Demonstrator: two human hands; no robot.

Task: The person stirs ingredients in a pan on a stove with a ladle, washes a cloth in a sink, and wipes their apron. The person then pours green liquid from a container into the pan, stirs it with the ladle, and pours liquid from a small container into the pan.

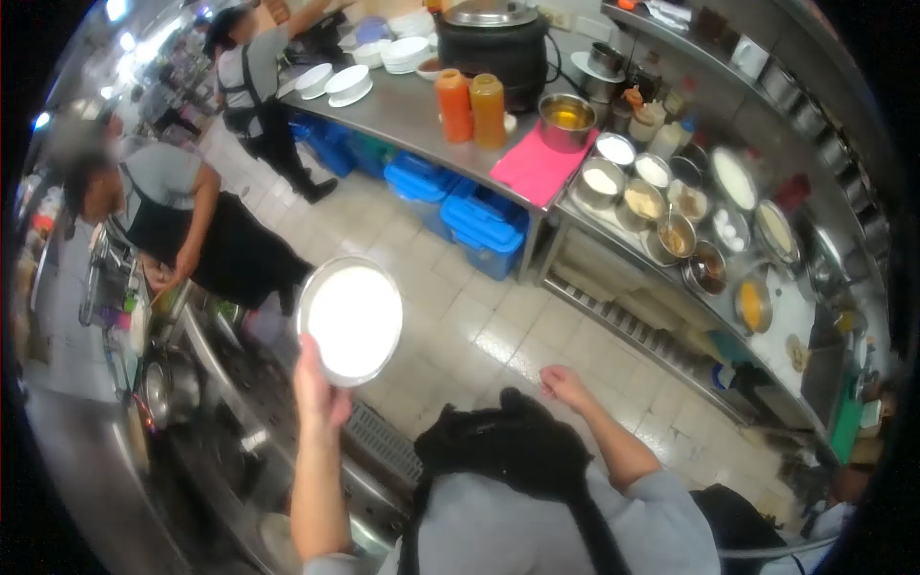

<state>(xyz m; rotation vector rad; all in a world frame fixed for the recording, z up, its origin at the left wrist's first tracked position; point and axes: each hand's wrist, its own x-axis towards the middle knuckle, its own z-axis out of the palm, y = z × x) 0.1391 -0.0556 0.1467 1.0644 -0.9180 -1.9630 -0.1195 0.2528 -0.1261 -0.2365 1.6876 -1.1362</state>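
My left hand (318, 383) is closed on the near-left side of a round metal bowl (304, 309), with the thumb at its rim. Something smooth and bright white (355, 321) fills the bowl; I cannot make out what it is. The bowl is held in the air above the tiled floor. My right hand (565, 385) hangs over the floor to the right with its fingers curled in, and no object shows in it. Nothing touches this hand.
Bowls of ingredients (675, 240) crowd the right counter. A pot of yellow liquid (566, 122) stands on a pink cloth (533, 165) by two sauce bottles (470, 107). Blue bins (486, 230) sit below. On the left are a stove (287, 402) and two co-workers (172, 192).
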